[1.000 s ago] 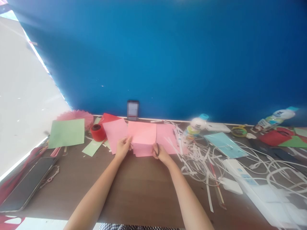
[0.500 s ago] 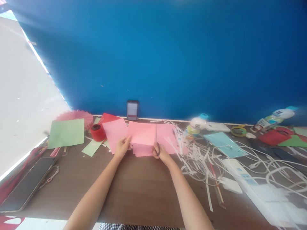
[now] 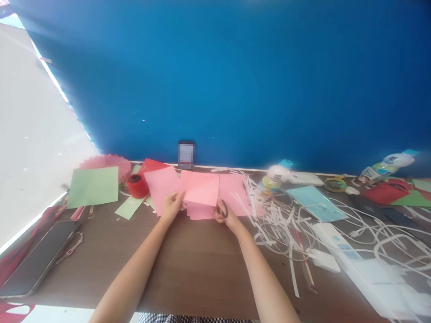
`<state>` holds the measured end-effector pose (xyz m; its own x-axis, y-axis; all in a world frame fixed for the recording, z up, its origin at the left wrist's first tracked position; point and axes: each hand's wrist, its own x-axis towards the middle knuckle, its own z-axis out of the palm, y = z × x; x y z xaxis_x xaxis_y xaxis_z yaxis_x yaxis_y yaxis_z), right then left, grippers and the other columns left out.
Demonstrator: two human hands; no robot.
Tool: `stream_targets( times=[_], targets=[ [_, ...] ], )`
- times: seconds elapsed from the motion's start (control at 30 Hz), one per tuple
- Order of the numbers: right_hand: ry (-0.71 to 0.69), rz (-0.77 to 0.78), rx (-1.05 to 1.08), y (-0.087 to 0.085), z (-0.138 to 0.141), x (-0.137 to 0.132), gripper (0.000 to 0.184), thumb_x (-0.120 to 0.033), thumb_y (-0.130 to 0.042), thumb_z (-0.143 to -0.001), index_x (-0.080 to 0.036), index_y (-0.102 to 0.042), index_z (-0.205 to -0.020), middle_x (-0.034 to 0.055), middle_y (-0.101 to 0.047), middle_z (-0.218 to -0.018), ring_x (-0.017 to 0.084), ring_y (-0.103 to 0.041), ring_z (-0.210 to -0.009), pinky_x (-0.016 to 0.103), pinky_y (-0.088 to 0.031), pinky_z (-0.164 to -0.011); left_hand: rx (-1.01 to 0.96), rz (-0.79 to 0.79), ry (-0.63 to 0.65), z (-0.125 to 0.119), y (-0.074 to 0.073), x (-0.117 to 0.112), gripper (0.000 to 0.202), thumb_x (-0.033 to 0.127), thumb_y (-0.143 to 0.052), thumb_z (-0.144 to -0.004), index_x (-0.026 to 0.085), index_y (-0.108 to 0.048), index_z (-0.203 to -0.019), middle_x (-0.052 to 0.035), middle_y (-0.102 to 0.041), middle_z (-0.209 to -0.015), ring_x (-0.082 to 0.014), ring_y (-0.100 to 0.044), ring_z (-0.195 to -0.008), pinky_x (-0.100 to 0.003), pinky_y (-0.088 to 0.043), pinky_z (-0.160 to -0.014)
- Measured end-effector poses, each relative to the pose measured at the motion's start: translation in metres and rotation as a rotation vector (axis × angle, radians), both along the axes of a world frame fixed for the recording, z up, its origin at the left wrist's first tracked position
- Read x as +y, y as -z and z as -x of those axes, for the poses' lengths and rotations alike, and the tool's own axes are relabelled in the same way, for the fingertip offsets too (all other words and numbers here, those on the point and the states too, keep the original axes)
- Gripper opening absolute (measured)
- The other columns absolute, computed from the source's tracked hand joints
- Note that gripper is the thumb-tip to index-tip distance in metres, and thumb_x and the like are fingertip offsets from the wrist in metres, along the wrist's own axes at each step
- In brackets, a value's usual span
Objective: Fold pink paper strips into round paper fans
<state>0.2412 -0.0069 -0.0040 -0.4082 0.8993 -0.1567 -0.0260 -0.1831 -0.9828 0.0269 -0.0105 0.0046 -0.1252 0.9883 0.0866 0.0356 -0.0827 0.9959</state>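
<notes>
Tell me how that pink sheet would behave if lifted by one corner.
The pink sheet looks thin, so it would probably flop and feel weightless. Pinched at its edge by the left hand, it looks fairly flat, so it likely has slight stiffness. The scissors in the right hand suggest it cuts easily.

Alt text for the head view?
Two bare hands hold a pink sheet over a brown table: the left hand pinches its left edge, the right hand holds scissors at its right edge. White paper strips litter the table.

Deep blue wall [image 3: 235, 80] behind brown wooden table [image 3: 188, 264], bright daylight at left
</notes>
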Motion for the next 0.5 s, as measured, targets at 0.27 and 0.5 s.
stream_targets(
  times=[0.27, 0.5],
  targets=[
    [0.024, 0.000, 0.025, -0.003, 0.002, -0.001, 0.053, -0.070, -0.035, -0.070, -0.018, -0.038, -0.062, -0.0093, -0.023, -0.043, 0.003, -0.014, -0.036, 0.019, -0.007, -0.038, 0.056, -0.007, 0.021, -0.001, 0.002, 0.000, 0.035, 0.047, -0.049, -0.073, 0.016, -0.050, -0.056, 0.0007, -0.055, -0.041, -0.0089, -0.046, -0.036, -0.020, -0.036, -0.043],
    [0.081, 0.007, 0.119, -0.010, 0.003, -0.001, 0.048, -0.066, -0.042, -0.070, -0.021, -0.028, -0.063, -0.0094, -0.019, -0.049, 0.003, -0.013, -0.039, 0.017, -0.007, -0.038, 0.085, -0.008, 0.033, -0.002, -0.003, -0.002, 0.037, 0.049, -0.049, -0.072, 0.017, -0.047, -0.052, 0.0004, -0.054, -0.040, -0.0092, -0.045, -0.034, -0.021, -0.036, -0.042]
  ],
)
